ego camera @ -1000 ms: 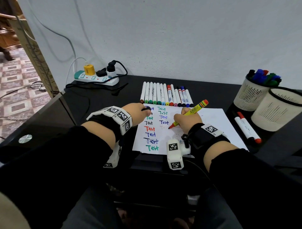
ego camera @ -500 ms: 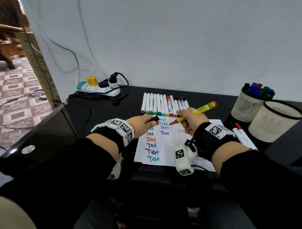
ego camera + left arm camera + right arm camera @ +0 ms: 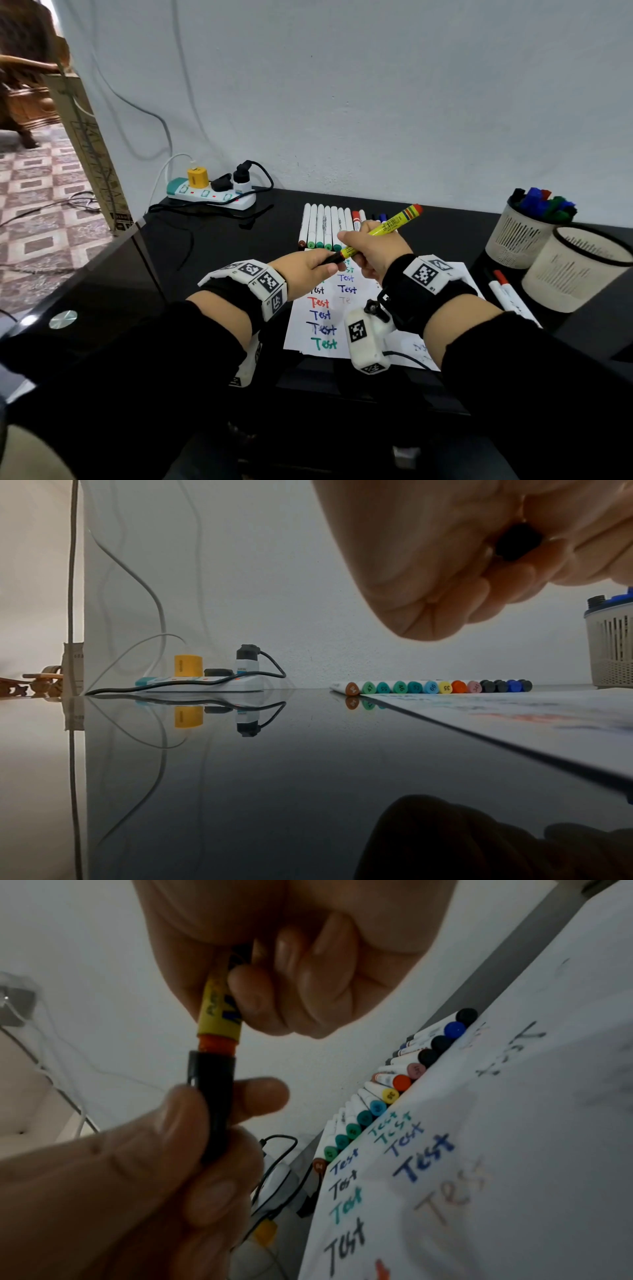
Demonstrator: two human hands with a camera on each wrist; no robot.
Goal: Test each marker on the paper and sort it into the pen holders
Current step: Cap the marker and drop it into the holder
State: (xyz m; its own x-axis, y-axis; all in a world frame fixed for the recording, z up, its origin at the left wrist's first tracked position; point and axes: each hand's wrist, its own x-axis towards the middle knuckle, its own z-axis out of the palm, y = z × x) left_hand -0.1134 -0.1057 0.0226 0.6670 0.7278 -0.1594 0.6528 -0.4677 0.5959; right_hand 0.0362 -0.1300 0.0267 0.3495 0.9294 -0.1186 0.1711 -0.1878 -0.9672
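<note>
My right hand (image 3: 371, 248) grips a yellow marker (image 3: 387, 226) with an orange-red collar, held above the paper (image 3: 442, 274). My left hand (image 3: 308, 265) pinches the marker's black cap (image 3: 212, 1096), which sits over the tip up to the collar (image 3: 217, 1043). The paper carries several coloured "Test" words (image 3: 320, 303) and a faint one (image 3: 452, 1191). A row of several markers (image 3: 327, 224) lies along the paper's far edge. Two pale pen holders stand at the right: the far holder (image 3: 517, 240) has several markers in it, the near holder (image 3: 575, 274) looks empty.
Two white markers with red tips (image 3: 507, 294) lie beside the near holder. A power strip (image 3: 212, 197) with plugs and cables sits at the back left of the black glossy table (image 3: 219, 246). The wall is close behind.
My right hand lifted the yellow marker off the paper and turned its tip toward my left hand. The left hand rose and brought the black cap onto the tip.
</note>
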